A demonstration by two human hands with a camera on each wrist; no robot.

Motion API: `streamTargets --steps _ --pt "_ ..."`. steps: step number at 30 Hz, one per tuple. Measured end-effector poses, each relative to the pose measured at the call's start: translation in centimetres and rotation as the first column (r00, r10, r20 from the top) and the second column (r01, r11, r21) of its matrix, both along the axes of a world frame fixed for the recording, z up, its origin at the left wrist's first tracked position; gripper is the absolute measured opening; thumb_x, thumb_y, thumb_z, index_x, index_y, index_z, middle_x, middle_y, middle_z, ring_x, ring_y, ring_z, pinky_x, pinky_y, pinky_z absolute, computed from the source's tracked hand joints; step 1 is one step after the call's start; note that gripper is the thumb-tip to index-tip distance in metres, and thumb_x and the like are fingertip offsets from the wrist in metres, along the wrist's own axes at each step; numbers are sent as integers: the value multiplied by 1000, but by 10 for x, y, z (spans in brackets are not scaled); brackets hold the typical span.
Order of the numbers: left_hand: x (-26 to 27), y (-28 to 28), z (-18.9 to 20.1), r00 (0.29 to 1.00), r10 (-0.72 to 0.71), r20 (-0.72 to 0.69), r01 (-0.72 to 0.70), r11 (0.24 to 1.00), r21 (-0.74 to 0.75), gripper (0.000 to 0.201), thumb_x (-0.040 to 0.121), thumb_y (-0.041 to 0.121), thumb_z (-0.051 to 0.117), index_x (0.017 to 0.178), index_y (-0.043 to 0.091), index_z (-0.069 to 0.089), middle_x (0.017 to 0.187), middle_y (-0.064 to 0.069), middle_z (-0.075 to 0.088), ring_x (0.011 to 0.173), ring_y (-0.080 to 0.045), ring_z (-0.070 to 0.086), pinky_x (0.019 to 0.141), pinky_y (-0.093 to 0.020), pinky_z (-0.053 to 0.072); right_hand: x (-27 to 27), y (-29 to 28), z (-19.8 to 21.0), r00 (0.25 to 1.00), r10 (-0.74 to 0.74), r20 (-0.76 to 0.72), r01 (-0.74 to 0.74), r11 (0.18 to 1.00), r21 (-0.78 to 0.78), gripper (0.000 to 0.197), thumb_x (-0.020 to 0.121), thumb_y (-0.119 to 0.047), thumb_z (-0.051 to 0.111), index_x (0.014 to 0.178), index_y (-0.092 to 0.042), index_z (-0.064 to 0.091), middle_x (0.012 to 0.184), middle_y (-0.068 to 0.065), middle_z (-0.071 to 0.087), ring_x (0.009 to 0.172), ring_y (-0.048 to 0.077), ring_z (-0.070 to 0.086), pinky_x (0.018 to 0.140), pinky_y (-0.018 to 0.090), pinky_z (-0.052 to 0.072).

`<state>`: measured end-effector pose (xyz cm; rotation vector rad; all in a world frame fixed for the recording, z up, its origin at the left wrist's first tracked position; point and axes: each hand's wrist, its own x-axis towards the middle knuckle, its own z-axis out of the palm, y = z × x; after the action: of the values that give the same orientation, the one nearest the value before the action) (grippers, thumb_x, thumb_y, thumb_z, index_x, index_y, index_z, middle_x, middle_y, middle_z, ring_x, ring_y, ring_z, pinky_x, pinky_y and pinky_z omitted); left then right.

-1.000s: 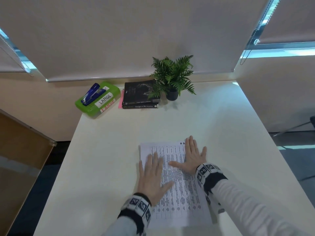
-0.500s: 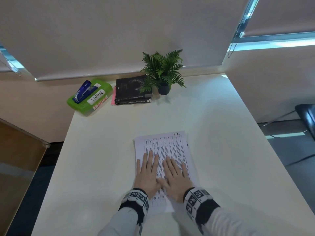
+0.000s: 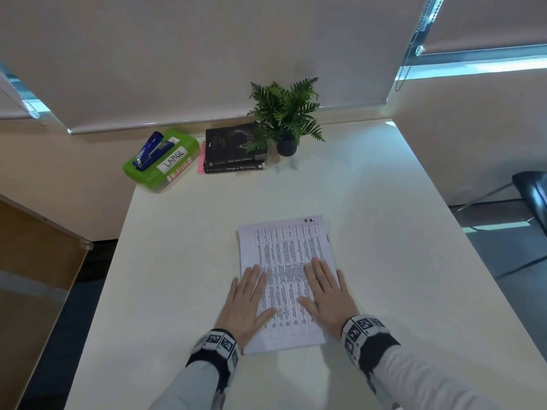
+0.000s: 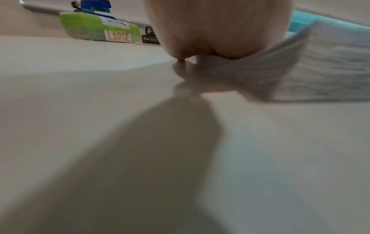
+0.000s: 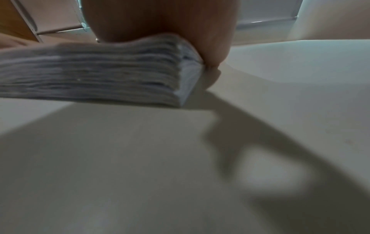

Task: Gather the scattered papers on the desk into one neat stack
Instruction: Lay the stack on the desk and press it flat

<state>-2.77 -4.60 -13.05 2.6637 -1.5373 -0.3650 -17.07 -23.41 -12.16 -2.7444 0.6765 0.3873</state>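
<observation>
One stack of printed papers [image 3: 285,261] lies on the white desk [image 3: 177,261], its top sheet covered in table text. My left hand [image 3: 247,300] lies flat with straight fingers over the stack's left edge. My right hand [image 3: 327,294] lies flat over its right edge, thumb pointing inward. The left wrist view shows the stack's near corner [image 4: 260,76] under my left hand [image 4: 216,31]. In the right wrist view the layered sheet edges [image 5: 100,76] show below my right hand [image 5: 160,23]. The palms hide the lower parts of both side edges.
At the desk's far end stand a green box [image 3: 161,162] labelled LARGE with a blue stapler [image 3: 151,149] on it, two dark books [image 3: 233,147] and a small potted fern [image 3: 285,116]. A dark chair [image 3: 532,193] is off the right side. Window blinds hang behind.
Both hands were side by side on the middle of the top sheet half a second ago. They have slid apart, the left to the left edge and the right to the right edge.
</observation>
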Motion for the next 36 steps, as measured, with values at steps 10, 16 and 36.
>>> streamTargets --steps 10,16,36 --pt "-20 12 22 989 3 149 -12 998 58 56 99 31 17 146 1 19 153 -18 27 146 -27 13 118 -50 12 -1 0 0 995 72 67 -71 997 -14 75 80 -68 -12 140 -26 -29 151 -1 -32 134 5 -36 107 33 -27" --pt "-69 -39 27 987 158 7 -158 986 52 68 92 55 23 141 9 40 151 -17 30 139 -35 33 109 -56 14 1 0 9 999 -7 -46 6 1000 -18 71 94 -61 7 148 -20 -15 159 7 -5 144 18 -13 112 43 -9" --pt "-51 -14 2 999 -32 -34 36 995 98 91 83 77 19 147 13 27 156 -11 16 143 -26 11 108 -48 13 -53 64 14 987 127 -103 -120 990 77 69 97 -54 14 143 -7 36 155 11 21 141 23 12 105 40 18"
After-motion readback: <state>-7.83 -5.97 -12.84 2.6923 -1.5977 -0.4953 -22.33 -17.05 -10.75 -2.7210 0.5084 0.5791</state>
